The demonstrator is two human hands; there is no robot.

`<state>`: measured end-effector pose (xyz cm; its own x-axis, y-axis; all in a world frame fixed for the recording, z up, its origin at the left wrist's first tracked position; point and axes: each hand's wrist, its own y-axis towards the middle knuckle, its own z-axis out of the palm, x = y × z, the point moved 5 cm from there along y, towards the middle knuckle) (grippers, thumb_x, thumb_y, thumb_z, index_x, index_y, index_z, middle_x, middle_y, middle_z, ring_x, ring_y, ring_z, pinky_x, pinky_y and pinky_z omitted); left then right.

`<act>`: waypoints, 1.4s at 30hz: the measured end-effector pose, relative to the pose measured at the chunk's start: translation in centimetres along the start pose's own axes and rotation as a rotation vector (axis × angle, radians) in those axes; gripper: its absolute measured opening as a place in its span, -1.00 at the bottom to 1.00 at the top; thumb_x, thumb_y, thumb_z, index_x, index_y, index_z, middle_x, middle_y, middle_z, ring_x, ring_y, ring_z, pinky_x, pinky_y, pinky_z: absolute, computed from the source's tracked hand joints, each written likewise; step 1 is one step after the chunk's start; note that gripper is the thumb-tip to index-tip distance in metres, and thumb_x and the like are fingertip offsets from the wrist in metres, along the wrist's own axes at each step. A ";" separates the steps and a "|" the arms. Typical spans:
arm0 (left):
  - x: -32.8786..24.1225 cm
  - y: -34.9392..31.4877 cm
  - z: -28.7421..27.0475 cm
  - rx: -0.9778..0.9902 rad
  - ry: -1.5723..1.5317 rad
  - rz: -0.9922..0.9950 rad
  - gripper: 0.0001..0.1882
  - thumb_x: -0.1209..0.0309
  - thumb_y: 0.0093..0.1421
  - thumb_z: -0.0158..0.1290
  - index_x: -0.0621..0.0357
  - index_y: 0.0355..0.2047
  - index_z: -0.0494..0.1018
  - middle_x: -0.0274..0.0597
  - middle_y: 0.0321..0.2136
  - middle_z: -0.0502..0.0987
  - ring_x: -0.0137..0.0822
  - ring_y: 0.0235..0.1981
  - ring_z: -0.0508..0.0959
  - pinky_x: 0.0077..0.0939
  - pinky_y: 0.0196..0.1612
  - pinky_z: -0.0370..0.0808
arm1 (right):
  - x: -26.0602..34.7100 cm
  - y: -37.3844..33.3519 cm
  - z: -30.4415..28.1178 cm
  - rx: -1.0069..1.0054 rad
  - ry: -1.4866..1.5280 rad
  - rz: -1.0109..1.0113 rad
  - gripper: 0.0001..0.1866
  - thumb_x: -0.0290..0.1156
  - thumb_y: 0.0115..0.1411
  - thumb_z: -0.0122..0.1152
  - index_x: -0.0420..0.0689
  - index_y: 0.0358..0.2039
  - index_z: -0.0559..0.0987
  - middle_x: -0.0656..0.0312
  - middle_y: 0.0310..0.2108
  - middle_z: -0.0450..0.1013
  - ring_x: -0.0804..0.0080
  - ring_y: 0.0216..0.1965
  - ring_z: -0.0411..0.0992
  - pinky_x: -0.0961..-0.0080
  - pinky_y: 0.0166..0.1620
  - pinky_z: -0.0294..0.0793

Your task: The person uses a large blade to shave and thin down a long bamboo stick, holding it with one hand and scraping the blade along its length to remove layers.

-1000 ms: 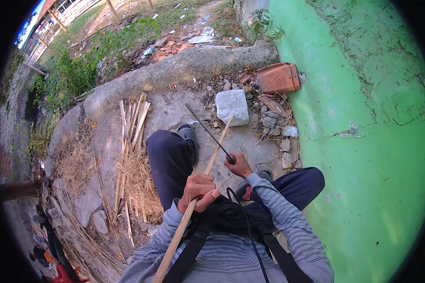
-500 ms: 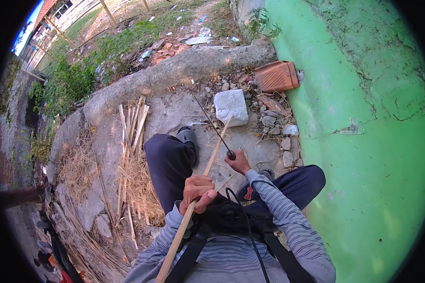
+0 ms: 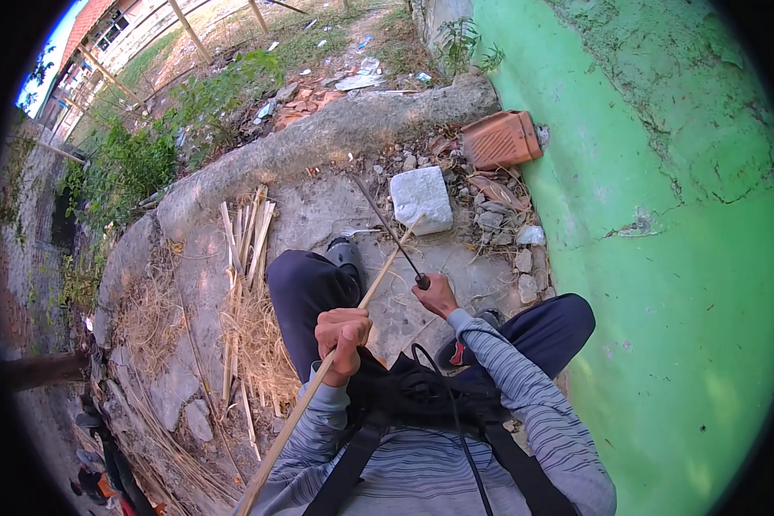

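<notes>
Two hands, one long wood strip (image 3: 297, 414) and one thin dark knife (image 3: 377, 205) are at work. There is one white block (image 3: 422, 200) on the ground, at 12 o'clock from the right hand (image 3: 436, 295). One orange clay piece (image 3: 502, 139) sits at half past 1, by one green wall (image 3: 662, 327) at 3 o'clock. One bunch of cut strips (image 3: 251, 234) lies at 10 o'clock, too jumbled to count, and one heap of curly shavings (image 3: 262, 344) is at 8 o'clock.

The left hand (image 3: 342, 342) is at 7 o'clock, with its grip clamped on the wood strip, fingers curled and thumb up. The strip slants from 7 o'clock up to the low edge of the white block; whether its tip touches the block is hard to tell. The right hand is at 4 o'clock, arm bent, its grip wrapped round the knife handle. The blade points to 11 o'clock and crosses the strip in this view.

Half a second ago, the left hand was lower and a bit more to the right, and its thumb leaned to the right. The strip's near end has swung left, and its far end stays by the white block. The right hand has hardly moved.
</notes>
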<state>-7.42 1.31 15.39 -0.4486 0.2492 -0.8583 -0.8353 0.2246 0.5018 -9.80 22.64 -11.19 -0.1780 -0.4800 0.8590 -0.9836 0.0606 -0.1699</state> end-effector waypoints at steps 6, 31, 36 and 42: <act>-0.1 0.3 0.1 -0.062 -0.020 0.030 -0.36 0.18 0.45 -0.19 0.17 -0.79 0.07 -0.31 -0.85 0.12 -0.40 -0.83 0.13 -0.44 -0.69 0.03 | 1.1 0.4 0.8 0.046 -0.009 -0.084 -0.71 -0.30 0.03 0.25 -0.32 -0.55 0.52 -0.11 -0.61 0.45 0.03 -0.56 0.47 0.17 -0.39 0.40; -0.3 1.0 1.2 0.113 0.001 0.030 -0.37 0.18 0.44 -0.15 0.16 -0.79 0.05 -0.30 -0.83 0.08 -0.37 -0.83 0.10 -0.38 -0.69 -0.02 | -7.4 2.3 -0.2 -0.076 -0.136 0.276 -0.64 -0.19 -0.03 0.31 -0.31 -0.52 0.61 -0.15 -0.52 0.55 -0.07 -0.41 0.57 0.15 -0.25 0.53; -0.1 1.1 0.1 0.043 -0.014 0.020 -0.34 0.15 0.44 -0.14 0.16 -0.80 0.05 -0.31 -0.84 0.07 -0.38 -0.83 0.09 -0.39 -0.69 -0.02 | -7.7 1.5 1.0 -0.018 -0.066 0.152 -0.63 -0.21 -0.01 0.32 -0.35 -0.60 0.55 -0.11 -0.60 0.51 0.05 -0.49 0.54 0.21 -0.29 0.51; -0.2 1.3 -0.2 0.080 -0.030 0.004 -0.34 0.15 0.44 -0.15 0.17 -0.80 0.06 -0.31 -0.84 0.07 -0.37 -0.83 0.09 -0.38 -0.68 -0.02 | -12.4 2.2 0.7 0.044 0.102 0.614 -0.67 -0.23 -0.02 0.32 -0.30 -0.51 0.59 -0.10 -0.56 0.56 0.02 -0.47 0.59 0.18 -0.33 0.54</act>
<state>-8.50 1.35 16.24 -0.4412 0.2777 -0.8534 -0.8048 0.2982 0.5131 -9.73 28.12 -22.52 -0.7150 -0.2824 0.6395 -0.6988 0.2620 -0.6656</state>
